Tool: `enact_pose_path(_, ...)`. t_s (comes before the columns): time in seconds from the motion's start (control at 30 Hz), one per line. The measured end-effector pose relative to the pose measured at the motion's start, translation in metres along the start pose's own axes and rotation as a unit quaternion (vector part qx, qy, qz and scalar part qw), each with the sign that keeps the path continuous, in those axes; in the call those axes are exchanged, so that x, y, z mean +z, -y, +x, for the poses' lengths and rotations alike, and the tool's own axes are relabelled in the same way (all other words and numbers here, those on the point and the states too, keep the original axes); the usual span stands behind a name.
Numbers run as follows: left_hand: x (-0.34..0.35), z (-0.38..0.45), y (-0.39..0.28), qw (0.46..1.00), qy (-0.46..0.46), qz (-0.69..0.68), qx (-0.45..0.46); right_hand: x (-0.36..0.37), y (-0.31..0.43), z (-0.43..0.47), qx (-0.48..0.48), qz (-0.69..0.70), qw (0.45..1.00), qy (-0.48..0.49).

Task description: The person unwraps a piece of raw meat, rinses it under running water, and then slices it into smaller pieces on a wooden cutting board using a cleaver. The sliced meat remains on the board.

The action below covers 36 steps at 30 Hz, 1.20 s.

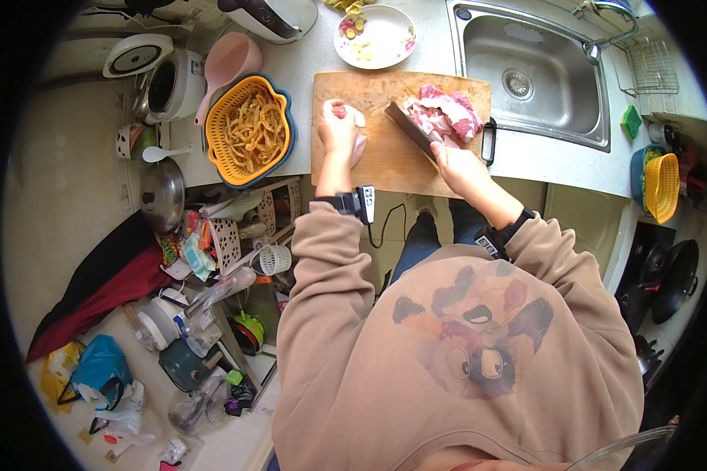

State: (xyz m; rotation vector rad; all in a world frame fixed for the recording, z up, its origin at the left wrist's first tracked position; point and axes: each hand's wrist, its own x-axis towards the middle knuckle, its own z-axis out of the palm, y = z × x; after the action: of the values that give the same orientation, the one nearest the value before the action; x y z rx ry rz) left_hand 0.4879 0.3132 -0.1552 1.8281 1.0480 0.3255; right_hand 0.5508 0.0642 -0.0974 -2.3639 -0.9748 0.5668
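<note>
A wooden cutting board (372, 171) lies on the counter before me. On its left part, my left hand (337, 126) is curled beside pale pieces of meat or fat (359, 151); whether its fingers grip a piece cannot be told. My right hand (461, 171) holds a cleaver (410, 130), its broad blade slanting up and to the left. Against the blade's right side rests a heap of cut raw meat (433, 120), with a larger pink piece (461, 112) at its upper right.
A yellow basket (215, 132) of brownish strips stands left of the board. Behind the board is a floral plate (389, 47) with sliced pieces. A steel sink (542, 112) lies right, a pink ladle-like scoop (230, 59) and rice cooker (179, 85) left.
</note>
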Motion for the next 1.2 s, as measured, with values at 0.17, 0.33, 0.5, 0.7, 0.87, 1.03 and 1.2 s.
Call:
enact_pose_path(0.17,0.053,-0.066,-0.005,0.993,0.077,-0.075,-0.039,-0.007,-0.016,0.000,-0.030,-0.038,0.999,0.018)
enact_pose_path(0.33,0.057,-0.089,0.006,0.958,-0.044,0.130,0.251,-0.019,0.004,-0.011,0.031,-0.034,0.999,0.026)
enact_pose_path(0.5,0.044,-0.081,0.021,0.900,0.071,0.129,0.410,-0.026,0.024,-0.025,0.039,-0.030,0.995,0.090)
enact_pose_path(0.7,0.050,-0.079,0.030,0.894,0.019,0.152,0.421,-0.022,0.027,-0.036,0.003,-0.066,0.995,0.073)
enact_pose_path(0.87,0.060,-0.080,0.029,0.892,-0.015,0.161,0.422,-0.026,0.027,-0.040,0.053,-0.043,0.994,0.085)
enact_pose_path(1.03,0.062,-0.079,0.033,0.893,-0.008,0.170,0.417,-0.032,0.035,-0.040,0.064,-0.093,0.991,0.078)
enact_pose_path(1.2,0.064,-0.078,0.037,0.902,0.005,0.129,0.413,-0.026,0.036,-0.036,0.080,-0.082,0.991,0.065)
